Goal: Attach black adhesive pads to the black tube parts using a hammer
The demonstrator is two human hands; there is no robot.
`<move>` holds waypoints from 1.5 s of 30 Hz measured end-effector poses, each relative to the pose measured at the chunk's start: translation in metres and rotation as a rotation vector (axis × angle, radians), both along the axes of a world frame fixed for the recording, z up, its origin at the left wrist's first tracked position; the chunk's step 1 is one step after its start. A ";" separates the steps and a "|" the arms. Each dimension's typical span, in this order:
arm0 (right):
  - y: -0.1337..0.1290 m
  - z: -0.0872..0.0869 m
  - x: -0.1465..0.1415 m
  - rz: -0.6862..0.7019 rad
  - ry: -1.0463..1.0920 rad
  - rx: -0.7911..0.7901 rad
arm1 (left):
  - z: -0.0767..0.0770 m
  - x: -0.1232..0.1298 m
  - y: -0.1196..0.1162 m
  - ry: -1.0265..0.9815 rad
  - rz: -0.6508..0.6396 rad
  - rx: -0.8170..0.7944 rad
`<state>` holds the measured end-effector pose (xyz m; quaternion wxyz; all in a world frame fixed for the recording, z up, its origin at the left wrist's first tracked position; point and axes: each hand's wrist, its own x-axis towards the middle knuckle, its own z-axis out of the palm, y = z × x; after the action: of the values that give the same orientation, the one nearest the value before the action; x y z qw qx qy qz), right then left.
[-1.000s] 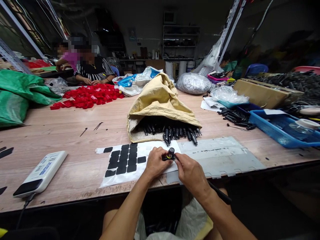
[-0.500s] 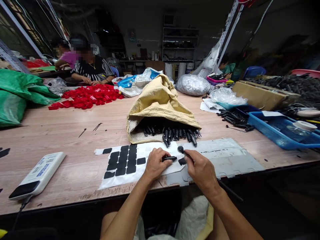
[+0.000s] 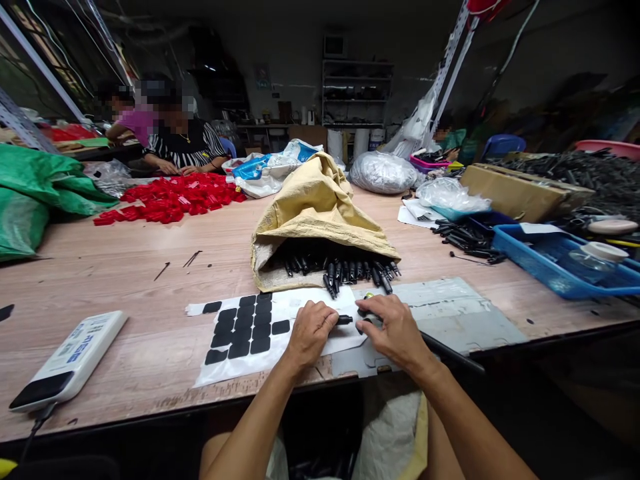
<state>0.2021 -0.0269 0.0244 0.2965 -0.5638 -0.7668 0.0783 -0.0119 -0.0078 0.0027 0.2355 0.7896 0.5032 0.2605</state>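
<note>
Near the front edge of a wood-grain tabletop [image 3: 100, 273], the left hand [image 3: 311, 328] is pinching a slim black cylinder [image 3: 345, 320], its smooth end pointing right. The right hand [image 3: 395, 328] is curving beside it, above a long, straight black rod [image 3: 455, 353]; whether that grip is closing on anything is unclear.

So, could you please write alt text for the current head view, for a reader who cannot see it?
A person's left hand holds a black part at a table, with the right hand curved close by. An open yellow sack of black pieces lies beyond the hands; black squares on a white sheet lie to the left.
</note>
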 end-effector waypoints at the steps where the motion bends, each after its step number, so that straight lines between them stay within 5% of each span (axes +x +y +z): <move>1: 0.002 0.001 -0.002 0.073 0.048 -0.052 | 0.000 0.000 0.000 -0.002 -0.007 0.000; 6: 0.012 -0.003 -0.010 0.208 0.208 -0.194 | -0.001 -0.002 0.001 -0.017 -0.032 -0.002; 20: 0.012 -0.004 -0.006 0.235 0.260 -0.109 | -0.002 -0.002 0.001 -0.057 -0.027 -0.002; 28: 0.011 -0.017 0.036 -0.053 -0.065 0.074 | -0.001 0.000 0.000 -0.002 -0.017 -0.006; 39: 0.003 -0.033 0.024 -0.163 -0.307 0.196 | 0.006 0.001 -0.002 -0.026 -0.007 -0.008; 42: 0.003 -0.034 0.025 -0.168 -0.303 0.216 | 0.020 0.004 -0.017 -0.014 -0.019 0.039; 45: 0.003 -0.034 0.025 -0.167 -0.301 0.224 | 0.027 0.007 -0.056 -0.030 -0.154 0.099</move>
<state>0.2272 -0.0239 -0.0095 0.2447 -0.5943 -0.7570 -0.1173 -0.0044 -0.0640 0.0300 0.2227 0.8326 0.4241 0.2780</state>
